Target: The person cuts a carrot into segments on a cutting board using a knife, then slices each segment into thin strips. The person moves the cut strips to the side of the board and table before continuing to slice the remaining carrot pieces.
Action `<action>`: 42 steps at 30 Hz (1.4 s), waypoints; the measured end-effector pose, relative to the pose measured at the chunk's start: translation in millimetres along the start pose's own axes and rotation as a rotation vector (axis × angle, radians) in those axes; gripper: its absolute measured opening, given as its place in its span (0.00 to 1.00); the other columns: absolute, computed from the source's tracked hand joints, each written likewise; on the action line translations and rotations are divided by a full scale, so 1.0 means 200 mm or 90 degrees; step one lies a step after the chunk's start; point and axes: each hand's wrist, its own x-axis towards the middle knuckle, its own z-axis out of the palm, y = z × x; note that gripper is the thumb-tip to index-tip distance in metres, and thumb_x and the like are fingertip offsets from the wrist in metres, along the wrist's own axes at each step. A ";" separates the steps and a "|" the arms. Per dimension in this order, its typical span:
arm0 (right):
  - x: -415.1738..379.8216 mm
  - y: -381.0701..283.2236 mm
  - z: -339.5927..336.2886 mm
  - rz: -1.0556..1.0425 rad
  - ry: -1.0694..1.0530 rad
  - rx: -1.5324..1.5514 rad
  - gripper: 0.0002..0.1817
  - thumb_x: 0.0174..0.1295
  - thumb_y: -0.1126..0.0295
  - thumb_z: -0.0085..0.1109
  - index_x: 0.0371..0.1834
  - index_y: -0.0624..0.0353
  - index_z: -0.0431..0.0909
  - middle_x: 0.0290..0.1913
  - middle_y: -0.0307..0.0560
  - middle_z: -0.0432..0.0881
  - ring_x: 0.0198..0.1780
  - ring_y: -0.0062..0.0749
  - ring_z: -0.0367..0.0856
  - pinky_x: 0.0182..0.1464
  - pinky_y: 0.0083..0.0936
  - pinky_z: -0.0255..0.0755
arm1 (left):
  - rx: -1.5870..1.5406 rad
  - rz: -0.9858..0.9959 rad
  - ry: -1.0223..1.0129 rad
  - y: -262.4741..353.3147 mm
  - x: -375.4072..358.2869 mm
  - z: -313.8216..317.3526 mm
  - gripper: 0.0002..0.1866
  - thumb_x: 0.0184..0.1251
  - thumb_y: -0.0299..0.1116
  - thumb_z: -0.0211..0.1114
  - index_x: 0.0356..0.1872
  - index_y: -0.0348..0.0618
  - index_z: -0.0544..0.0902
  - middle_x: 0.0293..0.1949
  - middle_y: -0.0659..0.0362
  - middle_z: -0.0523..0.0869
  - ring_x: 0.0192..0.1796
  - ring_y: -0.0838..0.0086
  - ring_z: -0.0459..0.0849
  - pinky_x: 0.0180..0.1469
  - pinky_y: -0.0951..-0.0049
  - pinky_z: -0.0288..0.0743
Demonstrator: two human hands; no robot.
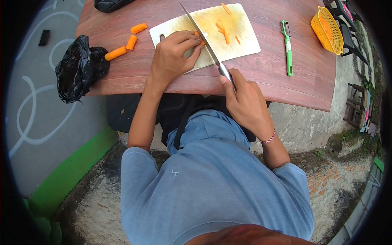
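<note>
My right hand (246,100) is wrapped round the handle of a kitchen knife (203,37), whose blade slants up and left across the white cutting board (250,38). Just left of the blade, my left hand (176,55) has its fingers bent together on a piece of carrot (197,33), mostly hidden beneath the fingertips and the blade. Thin carrot sticks (223,31) lie on the stained middle of the board, right of the knife. Several thicker peeled carrot pieces (116,53) rest on the table to the left of the board.
A green-handled peeler (288,49) lies on the wooden table (304,87) right of the board. At the right edge stands a yellow basket (338,38) holding orange shreds. A black plastic bag (79,69) hangs over the left edge; another dark bag (110,4) sits at the back.
</note>
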 end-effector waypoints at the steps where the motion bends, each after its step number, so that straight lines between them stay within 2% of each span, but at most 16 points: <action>1: 0.02 0.00 0.01 -0.002 0.009 0.003 0.17 0.82 0.61 0.53 0.47 0.69 0.76 0.23 0.72 0.81 0.30 0.75 0.83 0.37 0.63 0.75 | 0.002 0.004 0.000 0.00 0.00 0.00 0.09 0.58 0.22 0.80 0.40 0.39 0.94 0.45 0.53 0.95 0.52 0.63 0.95 0.56 0.65 0.88; 8: 0.12 0.02 0.08 -0.048 0.074 0.002 0.17 0.81 0.61 0.54 0.51 0.69 0.78 0.23 0.72 0.81 0.29 0.75 0.83 0.36 0.63 0.76 | -0.005 -0.003 0.004 0.00 -0.01 0.00 0.10 0.58 0.22 0.79 0.41 0.39 0.94 0.46 0.53 0.95 0.53 0.62 0.95 0.56 0.65 0.88; 9: 0.11 0.02 0.08 -0.048 0.075 0.002 0.17 0.81 0.61 0.54 0.51 0.69 0.78 0.23 0.72 0.81 0.29 0.75 0.83 0.36 0.63 0.76 | -0.007 0.000 0.015 -0.01 -0.01 0.01 0.09 0.58 0.24 0.79 0.40 0.40 0.94 0.46 0.54 0.95 0.51 0.62 0.95 0.54 0.65 0.89; 10: 0.09 0.02 0.08 -0.038 0.067 0.002 0.17 0.81 0.61 0.54 0.52 0.69 0.78 0.23 0.72 0.82 0.29 0.75 0.83 0.37 0.63 0.76 | -0.008 0.003 0.026 -0.01 -0.01 0.01 0.08 0.59 0.26 0.79 0.40 0.40 0.93 0.45 0.56 0.95 0.48 0.62 0.94 0.52 0.66 0.89; 13: 0.03 0.03 0.06 -0.019 0.051 -0.006 0.18 0.82 0.61 0.54 0.52 0.69 0.78 0.24 0.72 0.83 0.30 0.75 0.84 0.38 0.63 0.76 | -0.015 -0.027 0.007 0.00 -0.02 0.00 0.10 0.59 0.23 0.79 0.43 0.41 0.94 0.47 0.54 0.95 0.52 0.63 0.95 0.55 0.66 0.88; 18: -0.06 0.07 -0.03 0.017 0.013 0.018 0.18 0.82 0.60 0.53 0.52 0.69 0.79 0.27 0.71 0.84 0.34 0.73 0.85 0.40 0.62 0.75 | -0.007 -0.013 0.020 -0.02 -0.02 0.01 0.09 0.59 0.26 0.79 0.41 0.41 0.94 0.46 0.56 0.95 0.49 0.63 0.95 0.52 0.66 0.89; 20: -0.07 0.08 -0.06 0.092 -0.041 0.090 0.18 0.82 0.60 0.54 0.51 0.69 0.79 0.28 0.72 0.83 0.35 0.73 0.85 0.40 0.60 0.74 | -0.007 -0.002 0.030 -0.02 -0.02 0.01 0.09 0.59 0.28 0.79 0.40 0.41 0.93 0.45 0.56 0.95 0.47 0.62 0.94 0.50 0.65 0.90; 26: -0.07 0.07 -0.06 0.049 -0.011 0.067 0.18 0.82 0.60 0.54 0.51 0.68 0.79 0.27 0.72 0.83 0.36 0.74 0.84 0.40 0.60 0.72 | 0.004 0.011 0.030 -0.01 -0.01 0.01 0.09 0.59 0.29 0.79 0.40 0.40 0.93 0.45 0.56 0.94 0.46 0.61 0.94 0.50 0.65 0.89; 42: -0.11 -0.03 -0.09 0.043 -0.014 -0.005 0.16 0.82 0.61 0.53 0.47 0.67 0.77 0.25 0.71 0.82 0.32 0.74 0.83 0.37 0.63 0.72 | 0.004 0.004 0.025 -0.01 -0.02 0.01 0.08 0.59 0.29 0.79 0.39 0.40 0.92 0.44 0.56 0.94 0.46 0.61 0.94 0.50 0.65 0.89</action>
